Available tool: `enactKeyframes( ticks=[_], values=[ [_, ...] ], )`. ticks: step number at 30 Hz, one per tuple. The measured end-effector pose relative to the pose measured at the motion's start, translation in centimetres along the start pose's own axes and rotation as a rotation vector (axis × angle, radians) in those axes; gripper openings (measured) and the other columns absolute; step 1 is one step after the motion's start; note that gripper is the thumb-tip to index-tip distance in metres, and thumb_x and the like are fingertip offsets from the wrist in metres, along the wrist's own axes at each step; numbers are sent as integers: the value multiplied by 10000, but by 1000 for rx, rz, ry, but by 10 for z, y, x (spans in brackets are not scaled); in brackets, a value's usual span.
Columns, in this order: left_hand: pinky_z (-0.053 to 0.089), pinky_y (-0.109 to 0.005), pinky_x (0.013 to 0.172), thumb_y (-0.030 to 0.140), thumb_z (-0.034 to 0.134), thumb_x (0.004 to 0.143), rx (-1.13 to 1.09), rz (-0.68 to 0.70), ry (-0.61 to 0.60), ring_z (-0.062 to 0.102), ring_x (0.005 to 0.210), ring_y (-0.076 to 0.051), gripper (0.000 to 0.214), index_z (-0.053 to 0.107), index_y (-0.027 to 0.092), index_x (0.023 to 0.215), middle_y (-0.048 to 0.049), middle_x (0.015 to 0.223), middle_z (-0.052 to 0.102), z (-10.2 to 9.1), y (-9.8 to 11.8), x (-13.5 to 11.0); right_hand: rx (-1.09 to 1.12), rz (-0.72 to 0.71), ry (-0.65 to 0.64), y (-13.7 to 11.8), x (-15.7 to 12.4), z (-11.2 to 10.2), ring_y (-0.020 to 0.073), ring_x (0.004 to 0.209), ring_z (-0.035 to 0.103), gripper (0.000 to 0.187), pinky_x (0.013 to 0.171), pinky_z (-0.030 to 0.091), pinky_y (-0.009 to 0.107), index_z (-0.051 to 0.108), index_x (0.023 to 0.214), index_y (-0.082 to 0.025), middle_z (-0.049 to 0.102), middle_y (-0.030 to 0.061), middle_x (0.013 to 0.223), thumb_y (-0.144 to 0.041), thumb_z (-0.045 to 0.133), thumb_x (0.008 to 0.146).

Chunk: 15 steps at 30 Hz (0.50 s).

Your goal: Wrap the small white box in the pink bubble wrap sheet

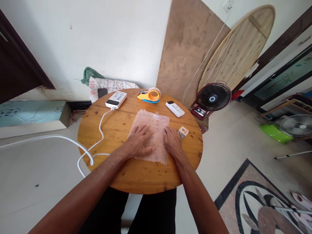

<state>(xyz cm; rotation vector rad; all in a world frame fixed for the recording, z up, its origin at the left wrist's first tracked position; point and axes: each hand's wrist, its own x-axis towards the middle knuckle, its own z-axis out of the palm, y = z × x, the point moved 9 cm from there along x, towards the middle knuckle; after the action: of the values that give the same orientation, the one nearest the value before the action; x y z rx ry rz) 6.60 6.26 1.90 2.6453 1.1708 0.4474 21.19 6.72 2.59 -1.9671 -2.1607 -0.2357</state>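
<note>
A pinkish sheet of bubble wrap (pixel 158 143) lies flat on the round wooden table (pixel 146 182). On its left part rests my left hand (pixel 140 141), palm down with the fingers spread. Along the right edge of the wrap lies my right hand (pixel 172 139), its fingers stretched forward and slightly bent, with nothing visibly held. Just right of that hand is a small white-and-red box (pixel 183 130). Beyond the wrap stands an orange-and-blue tape dispenser (pixel 149 96) with a roll of clear tape.
A white power bank (pixel 116 99) with a white cable (pixel 101 125) sits at the table's back left. Another white power bank (pixel 175 109) lies at the back right. Beside the table stands a dark fan (pixel 214 97). A round wooden board (pixel 239 45) leans on the wall.
</note>
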Motion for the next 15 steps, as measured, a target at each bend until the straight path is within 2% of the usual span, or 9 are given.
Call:
enactKeyframes(
  ticks=[3, 9, 12, 15],
  values=[
    [140, -522, 1127, 655, 511, 753, 6, 39, -59, 249, 1389, -329, 721, 475, 239, 1341, -123, 1493, 336, 8, 3, -1, 24, -5, 23, 0, 0, -2, 226, 1095, 501, 310, 918, 337, 335, 548, 1186, -148, 575, 110, 1239, -207, 385, 929],
    [158, -538, 1115, 663, 502, 755, 1, 48, -41, 258, 1379, -336, 732, 480, 220, 1338, -140, 1484, 342, 8, 3, -2, 128, -10, 159, 8, -2, -16, 207, 1076, 511, 319, 965, 335, 325, 607, 1113, -151, 611, 95, 1188, -165, 369, 901],
    [161, -535, 1116, 659, 520, 744, -7, 41, -46, 259, 1378, -338, 730, 488, 225, 1330, -132, 1483, 347, 8, 1, -1, 91, 66, 283, 19, -5, -33, 230, 1184, 443, 304, 1010, 297, 377, 622, 1093, -180, 542, 99, 1289, -190, 407, 877],
    [164, -524, 1118, 649, 530, 741, -7, 41, -41, 268, 1375, -332, 714, 500, 226, 1316, -126, 1482, 350, 8, 1, -1, 31, 215, 360, 40, -11, -43, 283, 1297, 331, 427, 1032, 265, 446, 537, 1241, -171, 420, 127, 1410, -233, 489, 821]
  ],
)
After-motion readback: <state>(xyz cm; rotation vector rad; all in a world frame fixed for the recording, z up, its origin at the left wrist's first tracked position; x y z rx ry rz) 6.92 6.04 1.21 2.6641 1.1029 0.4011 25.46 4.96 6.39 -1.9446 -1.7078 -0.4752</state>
